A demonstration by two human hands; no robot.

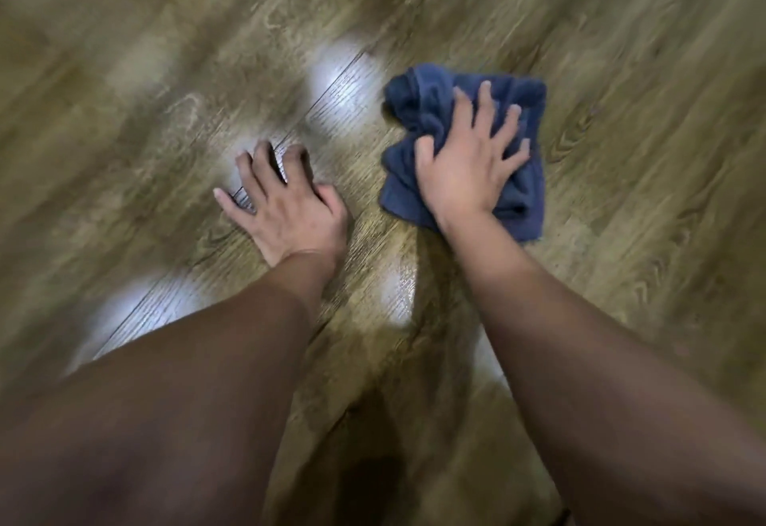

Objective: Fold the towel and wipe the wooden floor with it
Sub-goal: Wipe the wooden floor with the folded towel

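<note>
Dark blue terry cloth makes up the towel (468, 111), which is bunched into a thick, rumpled pad with a rolled fold along its far left edge and a straighter hem on the right. It is laid on the wooden floor (621, 49), to the right of a pale glare patch. Its long axis is seen running from the near edge to the far edge, tilted slightly left at the top. The right hand (468, 165) is pressed flat on it, fingers spread and straight, thumb dug into a fold. The left hand (286, 202) is braced on bare boards well apart from the towel, fingers arched, nothing held.
</note>
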